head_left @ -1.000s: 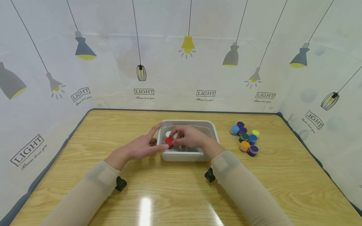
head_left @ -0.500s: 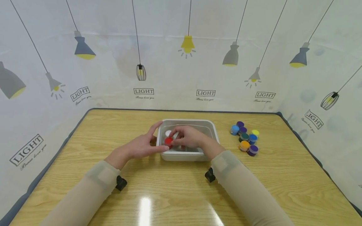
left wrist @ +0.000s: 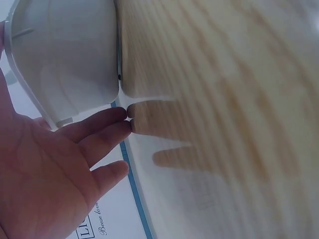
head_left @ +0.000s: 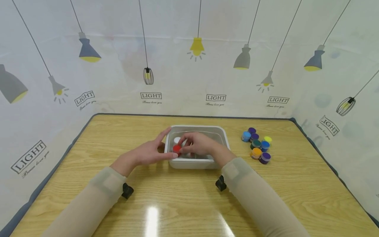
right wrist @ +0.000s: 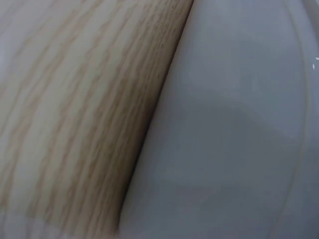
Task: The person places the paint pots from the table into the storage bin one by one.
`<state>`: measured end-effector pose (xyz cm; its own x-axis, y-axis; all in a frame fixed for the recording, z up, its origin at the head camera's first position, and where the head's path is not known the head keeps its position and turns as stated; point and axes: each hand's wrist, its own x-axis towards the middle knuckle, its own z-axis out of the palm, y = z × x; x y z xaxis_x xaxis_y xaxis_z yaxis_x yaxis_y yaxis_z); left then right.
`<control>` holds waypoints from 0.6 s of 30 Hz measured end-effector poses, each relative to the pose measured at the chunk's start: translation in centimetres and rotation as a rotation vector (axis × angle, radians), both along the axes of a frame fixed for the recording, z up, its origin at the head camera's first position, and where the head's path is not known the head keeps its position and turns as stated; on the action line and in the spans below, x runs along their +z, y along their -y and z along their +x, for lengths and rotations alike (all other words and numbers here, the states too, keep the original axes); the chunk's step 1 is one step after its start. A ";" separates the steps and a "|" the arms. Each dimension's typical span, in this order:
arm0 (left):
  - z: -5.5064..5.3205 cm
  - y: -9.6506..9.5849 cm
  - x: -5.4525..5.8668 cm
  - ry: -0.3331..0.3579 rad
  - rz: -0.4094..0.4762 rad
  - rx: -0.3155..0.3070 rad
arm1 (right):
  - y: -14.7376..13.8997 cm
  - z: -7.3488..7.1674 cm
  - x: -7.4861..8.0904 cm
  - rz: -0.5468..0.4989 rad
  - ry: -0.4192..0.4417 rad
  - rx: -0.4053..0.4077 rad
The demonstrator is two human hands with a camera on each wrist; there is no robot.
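A white plastic bin [head_left: 195, 164] stands on the table, with a small red-lidded paint jar [head_left: 176, 149] and a white-lidded jar [head_left: 177, 140] in its left end. My right hand [head_left: 197, 144] reaches into it over the near right side, thumb and fingers pinching the red-lidded jar. At the bin's left end, my left hand [head_left: 148, 153] lies against the rim with thumb and forefinger spread. In the left wrist view the other fingers [left wrist: 102, 142] extend beside the outer wall. The right wrist view shows only table and bin wall [right wrist: 224, 124]; that hand is hidden there.
To the right of the bin stands a loose cluster of small paint jars, among them an orange one [head_left: 256, 153], a light blue one [head_left: 245, 136], a yellow one [head_left: 267, 140] and several purple ones. A lamp-print backdrop [head_left: 183, 75] encloses the wooden table [head_left: 177, 204].
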<state>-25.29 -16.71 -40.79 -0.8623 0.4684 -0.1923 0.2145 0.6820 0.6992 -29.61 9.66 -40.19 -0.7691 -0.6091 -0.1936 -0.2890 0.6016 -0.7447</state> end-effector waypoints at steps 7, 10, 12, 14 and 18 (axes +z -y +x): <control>0.2 -0.1 0.0 0.020 0.006 0.011 | -0.1 0.2 0.1 -0.009 -0.042 0.046; 0.2 -0.1 0.0 0.028 0.008 0.015 | -0.2 0.1 0.0 0.005 -0.051 0.059; 0.2 -0.1 0.0 0.022 0.002 0.013 | -0.2 0.1 0.0 0.011 -0.051 0.066; 0.2 -0.2 0.0 0.021 -0.002 0.016 | -0.1 0.1 0.0 0.017 -0.049 0.071; 0.2 -0.1 0.0 0.023 -0.002 0.015 | -0.1 0.1 0.1 0.020 -0.050 0.077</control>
